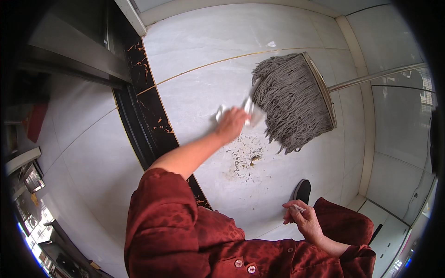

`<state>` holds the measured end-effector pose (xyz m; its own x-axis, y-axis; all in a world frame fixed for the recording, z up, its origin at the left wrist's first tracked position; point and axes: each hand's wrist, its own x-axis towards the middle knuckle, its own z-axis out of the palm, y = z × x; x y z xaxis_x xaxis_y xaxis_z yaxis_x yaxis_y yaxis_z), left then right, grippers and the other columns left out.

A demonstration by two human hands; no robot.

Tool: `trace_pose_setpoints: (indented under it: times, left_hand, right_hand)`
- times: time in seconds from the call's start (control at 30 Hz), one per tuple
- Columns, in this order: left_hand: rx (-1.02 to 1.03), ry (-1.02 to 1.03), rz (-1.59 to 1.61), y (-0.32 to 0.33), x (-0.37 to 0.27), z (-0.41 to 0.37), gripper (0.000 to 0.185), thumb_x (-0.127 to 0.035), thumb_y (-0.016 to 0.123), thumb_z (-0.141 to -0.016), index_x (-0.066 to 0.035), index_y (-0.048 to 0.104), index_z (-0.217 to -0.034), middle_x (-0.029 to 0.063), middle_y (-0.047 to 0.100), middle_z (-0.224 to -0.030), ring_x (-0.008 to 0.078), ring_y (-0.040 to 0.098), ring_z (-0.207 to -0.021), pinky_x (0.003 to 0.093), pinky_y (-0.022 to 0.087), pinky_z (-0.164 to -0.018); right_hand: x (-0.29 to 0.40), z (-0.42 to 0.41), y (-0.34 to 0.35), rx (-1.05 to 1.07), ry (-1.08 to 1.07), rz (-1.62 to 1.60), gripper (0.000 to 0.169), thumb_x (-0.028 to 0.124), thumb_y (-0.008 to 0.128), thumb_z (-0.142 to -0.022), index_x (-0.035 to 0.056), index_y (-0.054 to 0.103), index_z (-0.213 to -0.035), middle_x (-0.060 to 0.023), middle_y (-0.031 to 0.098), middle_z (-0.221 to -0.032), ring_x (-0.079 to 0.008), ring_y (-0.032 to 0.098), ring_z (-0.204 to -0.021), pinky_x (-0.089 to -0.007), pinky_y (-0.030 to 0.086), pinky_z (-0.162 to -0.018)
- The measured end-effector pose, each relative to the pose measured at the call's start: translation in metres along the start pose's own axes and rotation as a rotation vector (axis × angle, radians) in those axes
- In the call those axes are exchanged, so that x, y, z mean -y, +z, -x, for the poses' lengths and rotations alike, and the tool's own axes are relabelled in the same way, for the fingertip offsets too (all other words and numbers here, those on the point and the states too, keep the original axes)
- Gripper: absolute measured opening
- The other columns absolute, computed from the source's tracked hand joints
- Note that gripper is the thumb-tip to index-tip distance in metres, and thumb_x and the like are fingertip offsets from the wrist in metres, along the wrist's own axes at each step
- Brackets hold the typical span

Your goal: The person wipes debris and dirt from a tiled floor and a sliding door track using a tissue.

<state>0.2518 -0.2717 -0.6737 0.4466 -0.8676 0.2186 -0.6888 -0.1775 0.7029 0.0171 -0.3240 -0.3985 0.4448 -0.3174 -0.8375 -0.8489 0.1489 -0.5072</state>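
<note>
My left hand point(232, 124) reaches out over the pale tiled floor point(194, 104), gripping crumpled white tissue point(255, 115); both look slightly blurred. Just below that hand, dark crumbs and a brown smear point(255, 159) are scattered on the floor. Beyond it, to the right, lies a grey string mop head point(293, 100) in a metal frame, close to the tissue's edge. My right hand point(306, 219) stays near my knee, pinching a small white scrap point(298, 208) that looks like tissue.
The mop's metal handle point(377, 77) leans toward the right wall. A black marble threshold point(153, 111) and door track point(134, 125) run along the left, beside a dark door point(80, 48). My black shoe point(303, 190) stands on the floor. A red object point(37, 121) is at far left.
</note>
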Motion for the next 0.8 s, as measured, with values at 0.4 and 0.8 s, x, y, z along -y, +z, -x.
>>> trace_pose_setpoints:
  times: [0.4,0.8]
  left_hand:
    - [-0.490,-0.212,-0.339,-0.098,0.067,-0.021,0.015,-0.002,0.048,-0.070,-0.009,0.057,-0.081,0.0069,0.051,-0.087,0.0274,0.048,-0.078,0.0369,0.039,-0.068]
    - [0.337,0.112,0.093,-0.036,-0.005,0.057,0.017,0.000,0.048,-0.066,-0.012,0.054,-0.077,0.0052,0.049,-0.082,0.0250,0.046,-0.082,0.0356,0.039,-0.072]
  right_hand:
    - [-0.002,0.001,0.015,0.061,-0.031,0.015,0.022,0.018,0.040,-0.089,-0.0001,0.051,-0.098,-0.0033,0.053,-0.066,-0.0089,0.052,-0.062,-0.0217,0.043,-0.061]
    - [0.028,0.039,0.015,-0.021,-0.163,0.005,0.019,0.013,0.040,-0.088,0.0002,0.051,-0.098,-0.0038,0.051,-0.066,-0.0091,0.050,-0.061,-0.0228,0.044,-0.059]
